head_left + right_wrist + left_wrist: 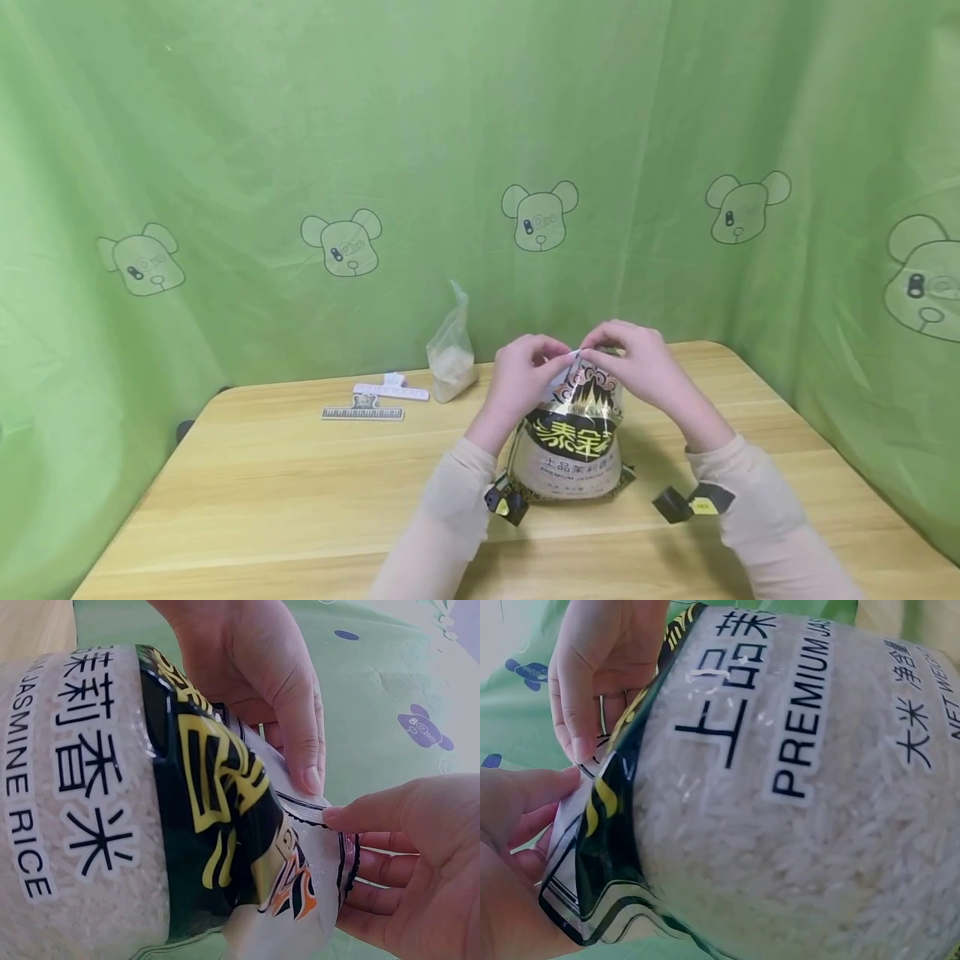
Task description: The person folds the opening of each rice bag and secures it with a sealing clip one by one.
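A bag of jasmine rice (573, 450) stands upright on the table, its clear lower part full of white grains, a black band with yellow characters above. My left hand (528, 371) pinches the bag's top edge between thumb and fingers. Close beside it, my right hand (633, 358) pinches the same edge, the thumbs nearly meeting. In the left wrist view the rice bag (795, 787) fills most of the picture, with the left hand (517, 825) at its top. The right wrist view shows the right hand (405, 862) with its thumb on the top edge and fingers behind.
Left of the bag, a small clear plastic bag (452, 367) with pale contents stands at the table's back. Two piano-keyboard clips, one white (392, 390) and one black-and-white (363, 412), lie farther left. A green curtain (450, 150) hangs behind the wooden table (300, 500).
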Demonstrator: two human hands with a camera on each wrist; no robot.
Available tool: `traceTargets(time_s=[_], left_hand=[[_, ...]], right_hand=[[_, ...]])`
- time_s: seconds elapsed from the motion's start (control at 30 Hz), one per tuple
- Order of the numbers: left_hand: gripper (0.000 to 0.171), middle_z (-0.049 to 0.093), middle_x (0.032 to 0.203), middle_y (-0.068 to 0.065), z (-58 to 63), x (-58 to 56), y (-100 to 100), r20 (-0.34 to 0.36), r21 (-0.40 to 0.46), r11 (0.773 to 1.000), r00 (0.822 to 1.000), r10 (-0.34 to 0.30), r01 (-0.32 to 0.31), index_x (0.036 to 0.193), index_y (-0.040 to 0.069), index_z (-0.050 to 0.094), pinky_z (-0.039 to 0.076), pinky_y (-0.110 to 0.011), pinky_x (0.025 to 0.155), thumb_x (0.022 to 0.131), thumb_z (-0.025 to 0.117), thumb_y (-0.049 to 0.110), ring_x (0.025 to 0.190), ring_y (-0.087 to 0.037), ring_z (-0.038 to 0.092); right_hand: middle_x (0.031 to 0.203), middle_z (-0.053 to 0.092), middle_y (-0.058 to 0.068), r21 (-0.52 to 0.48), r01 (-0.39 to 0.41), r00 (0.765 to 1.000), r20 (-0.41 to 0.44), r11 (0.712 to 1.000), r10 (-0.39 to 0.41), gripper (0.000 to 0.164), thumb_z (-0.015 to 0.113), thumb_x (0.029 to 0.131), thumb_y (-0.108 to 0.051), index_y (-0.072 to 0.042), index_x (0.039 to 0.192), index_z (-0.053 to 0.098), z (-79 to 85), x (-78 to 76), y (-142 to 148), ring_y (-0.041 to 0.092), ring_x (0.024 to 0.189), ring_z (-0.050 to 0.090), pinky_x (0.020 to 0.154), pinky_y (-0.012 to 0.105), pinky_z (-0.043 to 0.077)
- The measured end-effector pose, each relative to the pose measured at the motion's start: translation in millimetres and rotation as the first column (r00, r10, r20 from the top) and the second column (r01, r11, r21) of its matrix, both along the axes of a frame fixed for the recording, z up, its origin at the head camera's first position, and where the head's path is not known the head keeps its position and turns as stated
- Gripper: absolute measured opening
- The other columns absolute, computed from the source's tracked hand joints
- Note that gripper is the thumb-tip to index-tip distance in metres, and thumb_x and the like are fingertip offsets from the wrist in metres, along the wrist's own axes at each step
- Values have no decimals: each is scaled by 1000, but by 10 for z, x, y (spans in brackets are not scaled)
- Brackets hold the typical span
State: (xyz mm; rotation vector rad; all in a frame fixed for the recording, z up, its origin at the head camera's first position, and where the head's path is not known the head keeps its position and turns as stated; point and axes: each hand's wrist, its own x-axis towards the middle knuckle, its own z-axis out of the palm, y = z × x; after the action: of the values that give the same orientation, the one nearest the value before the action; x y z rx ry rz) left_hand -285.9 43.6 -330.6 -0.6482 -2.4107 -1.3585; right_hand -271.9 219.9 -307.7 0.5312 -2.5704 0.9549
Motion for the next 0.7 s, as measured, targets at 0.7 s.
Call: traceTargets(time_s=[0.7], left_hand=[[16, 61, 78, 8, -2, -12, -104, -3, -87, 996, 1000, 19, -20, 84, 19, 66, 44, -16, 60, 79, 65, 34, 67, -4, 53]], right_hand=[[93, 66, 6, -4, 11, 1000, 11, 1000, -11, 10, 63, 83, -22, -14, 88, 64, 12, 26, -15, 24, 90, 60, 84, 48, 48]])
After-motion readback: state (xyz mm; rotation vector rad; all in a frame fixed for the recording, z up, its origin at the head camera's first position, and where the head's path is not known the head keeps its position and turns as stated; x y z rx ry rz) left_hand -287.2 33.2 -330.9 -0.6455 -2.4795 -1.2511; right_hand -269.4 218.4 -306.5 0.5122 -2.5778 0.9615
